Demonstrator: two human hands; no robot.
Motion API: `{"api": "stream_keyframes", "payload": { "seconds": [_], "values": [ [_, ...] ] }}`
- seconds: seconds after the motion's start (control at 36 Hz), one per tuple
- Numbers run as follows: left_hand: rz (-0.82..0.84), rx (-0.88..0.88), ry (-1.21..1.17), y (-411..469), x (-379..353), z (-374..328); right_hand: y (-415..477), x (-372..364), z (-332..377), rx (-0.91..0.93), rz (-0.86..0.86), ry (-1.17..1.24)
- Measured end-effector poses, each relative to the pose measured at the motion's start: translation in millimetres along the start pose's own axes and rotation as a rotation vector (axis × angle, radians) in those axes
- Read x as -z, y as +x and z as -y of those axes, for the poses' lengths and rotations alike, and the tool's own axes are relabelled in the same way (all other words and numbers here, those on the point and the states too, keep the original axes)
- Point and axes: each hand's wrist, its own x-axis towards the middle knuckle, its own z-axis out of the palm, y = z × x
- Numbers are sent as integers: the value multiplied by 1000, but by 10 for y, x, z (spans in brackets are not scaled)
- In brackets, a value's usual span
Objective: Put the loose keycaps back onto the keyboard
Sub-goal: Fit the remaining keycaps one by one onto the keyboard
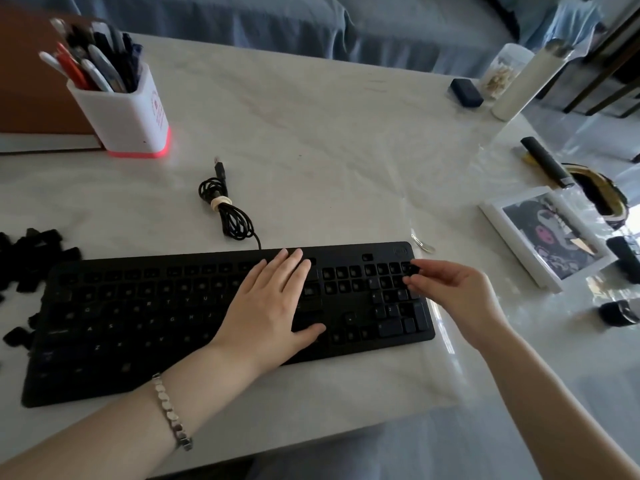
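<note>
A pale marbled counter spreads under the left hand. Beyond that hand sits a sofa draped in blue-grey cloth. Past the right hand, glossy floor catches soft daylight.

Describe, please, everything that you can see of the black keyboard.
The keyboard is black, full-size, of matt plastic as it looks, with white legends. It lies flat on the white table, its left end nearer. Its black cable leaves the rear edge, coiled and tied. The left hand rests flat on its middle; the right hand pinches a keycap at the number pad's far corner. Loose keycaps lie beside its left end.
</note>
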Motion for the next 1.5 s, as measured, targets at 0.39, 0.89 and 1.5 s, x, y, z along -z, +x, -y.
{"api": "stream_keyframes", "payload": {
  "seconds": [0.39,0.89,1.5],
  "values": [
    [62,36,11,44,8,-29,126,80,-8,87,-136,-191],
    [24,17,-16,40,-37,-11,296,-27,-56,67,-184,-344],
    [11,-3,-21,49,-78,11,218,-169,-226,220,-279,-504]
  ]
}}
